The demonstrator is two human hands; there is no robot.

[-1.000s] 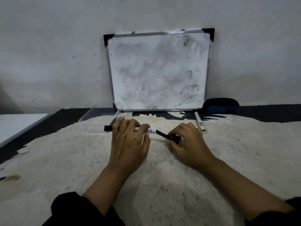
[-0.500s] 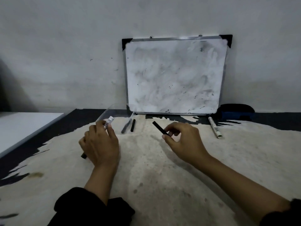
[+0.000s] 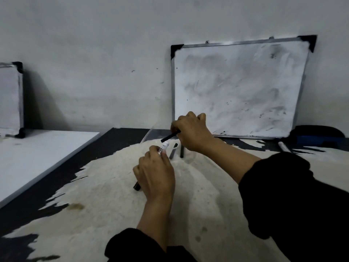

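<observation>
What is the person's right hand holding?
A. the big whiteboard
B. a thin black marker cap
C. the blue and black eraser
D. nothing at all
B: the right hand pinches the thin black plastic marker cap just above the white-labelled marker with a black end, which the left hand grips. The blue and black eraser lies apart, beside the smudged metal-framed whiteboard.
</observation>
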